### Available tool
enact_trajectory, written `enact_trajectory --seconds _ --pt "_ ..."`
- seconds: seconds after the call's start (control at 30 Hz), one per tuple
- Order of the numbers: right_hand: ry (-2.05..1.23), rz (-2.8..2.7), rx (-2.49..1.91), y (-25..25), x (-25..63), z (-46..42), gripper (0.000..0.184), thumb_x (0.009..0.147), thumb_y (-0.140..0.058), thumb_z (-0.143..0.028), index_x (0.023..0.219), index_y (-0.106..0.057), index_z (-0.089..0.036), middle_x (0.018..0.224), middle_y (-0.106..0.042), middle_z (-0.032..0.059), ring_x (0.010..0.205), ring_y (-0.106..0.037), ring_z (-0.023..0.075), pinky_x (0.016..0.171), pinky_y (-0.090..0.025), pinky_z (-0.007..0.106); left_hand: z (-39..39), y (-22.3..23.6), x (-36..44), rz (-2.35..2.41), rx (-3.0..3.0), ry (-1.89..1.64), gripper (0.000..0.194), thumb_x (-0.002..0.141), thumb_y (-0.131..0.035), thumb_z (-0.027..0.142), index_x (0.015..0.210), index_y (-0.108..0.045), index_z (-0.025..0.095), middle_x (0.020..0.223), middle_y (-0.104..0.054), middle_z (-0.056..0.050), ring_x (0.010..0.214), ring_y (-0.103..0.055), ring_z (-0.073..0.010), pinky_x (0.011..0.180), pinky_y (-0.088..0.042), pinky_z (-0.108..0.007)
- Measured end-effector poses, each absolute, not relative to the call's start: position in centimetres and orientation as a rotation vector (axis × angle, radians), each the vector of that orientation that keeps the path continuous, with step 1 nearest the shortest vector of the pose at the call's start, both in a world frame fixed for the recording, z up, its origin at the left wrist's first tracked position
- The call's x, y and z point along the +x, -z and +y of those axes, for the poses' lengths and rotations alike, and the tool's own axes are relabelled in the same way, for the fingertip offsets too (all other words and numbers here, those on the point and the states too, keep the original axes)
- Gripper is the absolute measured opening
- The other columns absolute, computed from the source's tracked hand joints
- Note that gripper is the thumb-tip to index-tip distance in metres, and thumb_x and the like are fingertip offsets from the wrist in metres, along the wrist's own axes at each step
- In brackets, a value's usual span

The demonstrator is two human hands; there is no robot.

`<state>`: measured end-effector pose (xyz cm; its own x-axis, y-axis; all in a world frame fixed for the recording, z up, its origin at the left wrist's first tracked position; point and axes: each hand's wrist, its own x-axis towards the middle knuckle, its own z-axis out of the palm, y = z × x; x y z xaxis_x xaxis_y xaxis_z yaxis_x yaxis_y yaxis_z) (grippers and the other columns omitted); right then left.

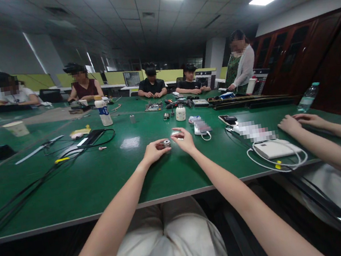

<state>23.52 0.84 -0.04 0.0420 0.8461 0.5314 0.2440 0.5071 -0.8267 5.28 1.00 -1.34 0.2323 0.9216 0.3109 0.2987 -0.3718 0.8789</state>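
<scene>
Metal cylinder (pixel 167 144) sits (upright) within left grip (pixel 155 152).

We can read no words or numbers here, and the blue label (pixel 103 110) on the bottle (pixel 104 112) looks too small.

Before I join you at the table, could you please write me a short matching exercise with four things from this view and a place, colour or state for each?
1. Left hand
2. Right hand
3. Clear bottle
4. Paper cup

A. Stands toward the picture's left edge
B. Has fingers around a small metal cylinder
C. Has a green cap
D. Open and apart from the cylinder

Pairs: 1-B, 2-D, 3-C, 4-A
</scene>
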Motion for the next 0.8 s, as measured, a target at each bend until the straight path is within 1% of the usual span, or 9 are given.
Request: enact_trajectory --seconds 0.2,0.43,0.53,0.67,0.73,0.8 --pt "-0.651 -1.596 -0.902 -0.1 21.8 0.6 0.031 0.079 -0.067 -0.014 0.109 -0.064 -0.02 0.087 -0.074 0.0015 0.086 -0.073 0.0153 0.09 -0.057 0.032 1.1 1.6 5.2 1.104 1.799 -1.156 0.068 0.059 -0.085 0.04 0.121 -0.07 0.015 0.094 -0.079 -0.01 0.09 -0.075 -0.0288 0.085 -0.059 -0.041" --pt "-0.596 -1.673 -0.881 -0.1 22.1 0.6 0.03 0.08 -0.066 -0.013 0.109 -0.066 -0.021 0.092 -0.075 0.0017 0.091 -0.073 0.0161 0.088 -0.057 0.03 1.0 1.6 5.2 1.088 1.832 -1.152 0.068 0.061 -0.084 0.041 0.121 -0.07 0.014 0.093 -0.079 -0.01 0.089 -0.075 -0.0283 0.085 -0.059 -0.041" --pt "-0.586 -1.683 -0.904 -0.1 22.1 0.5 0.029 0.081 -0.067 -0.016 0.11 -0.066 -0.022 0.095 -0.076 0.0023 0.094 -0.074 0.0172 0.091 -0.056 0.032 1.0 1.5 5.2 1.083 1.828 -1.151 0.066 0.061 -0.084 0.04 0.12 -0.07 0.015 0.092 -0.079 -0.01 0.088 -0.075 -0.0277 0.083 -0.06 -0.04" --pt "-0.612 -1.704 -0.899 0.1 22.0 0.4 0.031 0.085 -0.067 -0.019 0.115 -0.066 -0.023 0.105 -0.075 0.0035 0.105 -0.072 0.0184 0.098 -0.054 0.036 1.0 1.6 5.3 1.149 1.839 -1.185 0.062 0.06 -0.085 0.038 0.115 -0.072 0.015 0.09 -0.078 -0.01 0.086 -0.075 -0.0276 0.082 -0.06 -0.04" --pt "-0.626 -1.714 -0.897 0.1 21.9 0.4 0.029 0.085 -0.067 -0.021 0.114 -0.067 -0.024 0.106 -0.075 0.0032 0.105 -0.071 0.0188 0.098 -0.055 0.036 1.1 1.6 5.3 1.158 1.851 -1.185 0.061 0.06 -0.085 0.038 0.115 -0.072 0.014 0.089 -0.078 -0.01 0.085 -0.075 -0.0278 0.082 -0.06 -0.04" --pt "-0.628 -1.705 -0.902 0.0 22.0 0.3 0.026 0.086 -0.066 -0.022 0.111 -0.068 -0.024 0.105 -0.075 0.0031 0.102 -0.072 0.0191 0.094 -0.056 0.034 1.2 1.7 5.3 1.151 1.853 -1.178 0.063 0.061 -0.085 0.038 0.117 -0.071 0.014 0.089 -0.078 -0.011 0.085 -0.075 -0.0279 0.081 -0.06 -0.04"
